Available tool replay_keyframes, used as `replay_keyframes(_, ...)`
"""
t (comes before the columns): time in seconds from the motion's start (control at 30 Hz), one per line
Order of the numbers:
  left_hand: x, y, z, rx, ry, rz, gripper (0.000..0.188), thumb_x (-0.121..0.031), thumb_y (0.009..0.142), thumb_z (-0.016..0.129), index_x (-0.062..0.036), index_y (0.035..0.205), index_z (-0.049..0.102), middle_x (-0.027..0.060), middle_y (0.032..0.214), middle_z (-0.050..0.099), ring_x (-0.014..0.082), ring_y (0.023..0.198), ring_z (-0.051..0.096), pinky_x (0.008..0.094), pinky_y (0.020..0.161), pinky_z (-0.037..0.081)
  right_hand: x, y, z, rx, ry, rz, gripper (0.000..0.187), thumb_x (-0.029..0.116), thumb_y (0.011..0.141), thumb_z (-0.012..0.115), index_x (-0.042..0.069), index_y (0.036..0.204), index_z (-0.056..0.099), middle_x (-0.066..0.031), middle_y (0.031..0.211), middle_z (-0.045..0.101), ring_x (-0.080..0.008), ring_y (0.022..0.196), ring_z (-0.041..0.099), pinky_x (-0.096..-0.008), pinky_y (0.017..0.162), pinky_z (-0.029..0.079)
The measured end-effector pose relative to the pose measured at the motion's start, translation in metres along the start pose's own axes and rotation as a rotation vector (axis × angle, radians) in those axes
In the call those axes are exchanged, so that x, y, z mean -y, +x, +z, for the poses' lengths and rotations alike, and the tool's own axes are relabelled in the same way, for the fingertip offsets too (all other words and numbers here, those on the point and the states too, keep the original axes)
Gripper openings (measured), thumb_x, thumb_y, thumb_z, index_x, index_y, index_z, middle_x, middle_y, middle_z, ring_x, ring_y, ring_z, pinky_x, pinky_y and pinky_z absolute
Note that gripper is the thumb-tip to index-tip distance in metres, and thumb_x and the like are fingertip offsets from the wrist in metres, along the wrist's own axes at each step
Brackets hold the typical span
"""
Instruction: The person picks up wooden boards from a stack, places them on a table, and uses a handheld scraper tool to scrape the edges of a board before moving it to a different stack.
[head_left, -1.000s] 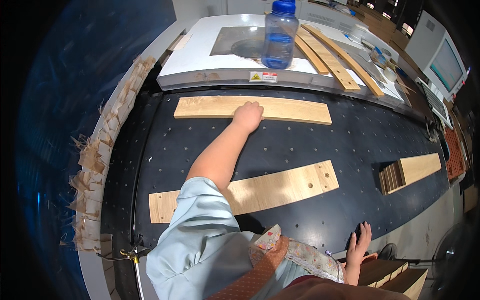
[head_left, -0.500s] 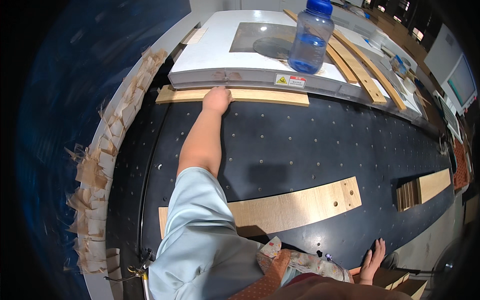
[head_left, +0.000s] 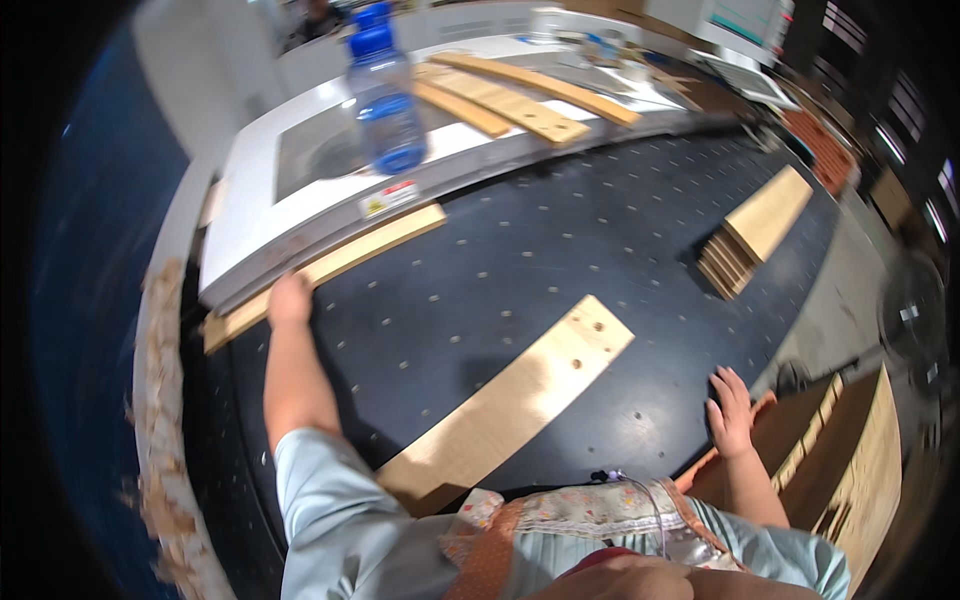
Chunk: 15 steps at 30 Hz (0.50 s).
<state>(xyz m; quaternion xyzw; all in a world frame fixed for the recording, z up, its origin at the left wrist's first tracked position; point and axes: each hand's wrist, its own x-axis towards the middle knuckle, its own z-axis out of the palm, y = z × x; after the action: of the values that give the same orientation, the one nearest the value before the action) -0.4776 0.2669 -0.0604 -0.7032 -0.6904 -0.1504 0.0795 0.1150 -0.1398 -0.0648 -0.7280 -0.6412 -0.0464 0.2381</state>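
My left hand (head_left: 290,298) reaches far forward and is closed over a long narrow wooden strip (head_left: 372,243). The strip lies along the front edge of the white machine housing (head_left: 245,215); the hand hides part of it, and the fingertips are blurred. At the table's near right edge, my right hand (head_left: 732,415) rests with fingers spread, holding nothing. Between the hands, a wide wooden board (head_left: 510,400) with several drilled holes lies slantwise on the dark table (head_left: 560,240). My body and left sleeve overlap its near end.
On the housing stand a blue-capped water bottle (head_left: 392,115) and several wooden slats (head_left: 510,98). A stack of wooden boards (head_left: 765,220) sits on the table's right side. More boards (head_left: 860,480) stand beside my right arm. Torn brown paper (head_left: 165,400) lines the left rail.
My view has turned to the right, so the scene appears rotated and more of my right arm shows. My left hand is still on the strip, which shows no clear shift against the housing.
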Motion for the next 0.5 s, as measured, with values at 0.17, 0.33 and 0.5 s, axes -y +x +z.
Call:
replay_keyframes(0.17,-0.010,0.001,-0.006,-0.070,0.006,0.072,0.018,-0.025,0.078,0.063,-0.0071,0.081,0.064,0.0150,0.087,0.059,0.0348,0.086,0.056,0.0444,0.074,0.045,-0.002,-0.007,-0.012,-0.012,-0.017,0.013,0.038,0.019,0.080,0.056,0.006,0.115,0.056,-0.0147,0.125,0.049,-0.0348,0.120,0.042,-0.0449,0.102,0.031)
replay_keyframes(0.33,-0.021,0.001,-0.006,-0.076,0.048,0.106,0.021,-0.025,0.078,0.065,-0.0053,0.085,0.065,0.0182,0.090,0.060,0.0368,0.086,0.057,0.0447,0.072,0.045,-0.005,-0.011,-0.012,0.007,-0.011,0.054,0.038,0.022,0.082,0.055,0.006,0.117,0.054,-0.0143,0.126,0.048,-0.0345,0.122,0.041,-0.0460,0.102,0.029)
replay_keyframes(0.5,-0.001,0.008,0.003,0.023,0.082,0.003,0.020,-0.024,0.079,0.062,-0.0055,0.086,0.065,0.0180,0.093,0.060,0.0353,0.087,0.058,0.0445,0.076,0.046,-0.004,-0.005,-0.009,-0.018,-0.024,0.047,0.038,0.023,0.082,0.055,0.007,0.117,0.054,-0.0128,0.125,0.049,-0.0329,0.120,0.042,-0.0463,0.102,0.030)
